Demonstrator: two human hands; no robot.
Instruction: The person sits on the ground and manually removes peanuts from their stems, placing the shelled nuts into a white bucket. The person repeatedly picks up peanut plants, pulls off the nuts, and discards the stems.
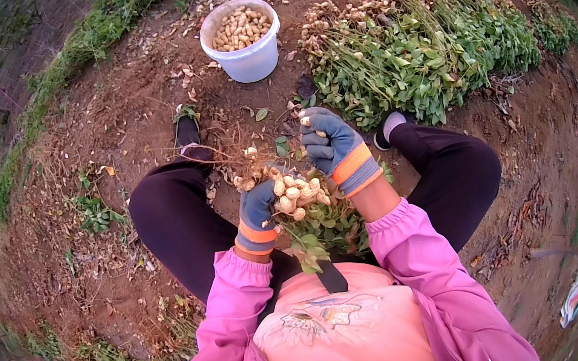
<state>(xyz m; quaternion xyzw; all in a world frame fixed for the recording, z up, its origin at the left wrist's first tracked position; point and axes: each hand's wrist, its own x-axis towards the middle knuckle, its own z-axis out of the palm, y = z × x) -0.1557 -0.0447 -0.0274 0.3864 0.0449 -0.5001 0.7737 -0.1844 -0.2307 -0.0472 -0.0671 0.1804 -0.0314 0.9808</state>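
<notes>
My left hand (258,203), in a grey work glove with an orange cuff, is closed around the root end of a peanut plant. A cluster of pale peanut pods (297,193) hangs over its fingers, and the plant's leafy stems (331,225) lie toward my lap. My right hand (325,140), gloved the same way, is curled above and right of the cluster with a few pods at its fingers. Beyond both hands, a white plastic bucket (252,66) stands upright on the soil, with picked peanuts (240,28) inside.
A long pile of pulled peanut plants (416,50) lies at the right, roots facing away. My bent legs frame the work area, a shoe (186,131) beyond the left hand. Weeds (94,213) and dry leaves dot the reddish soil. A crumpled plastic wrapper (577,293) lies far right.
</notes>
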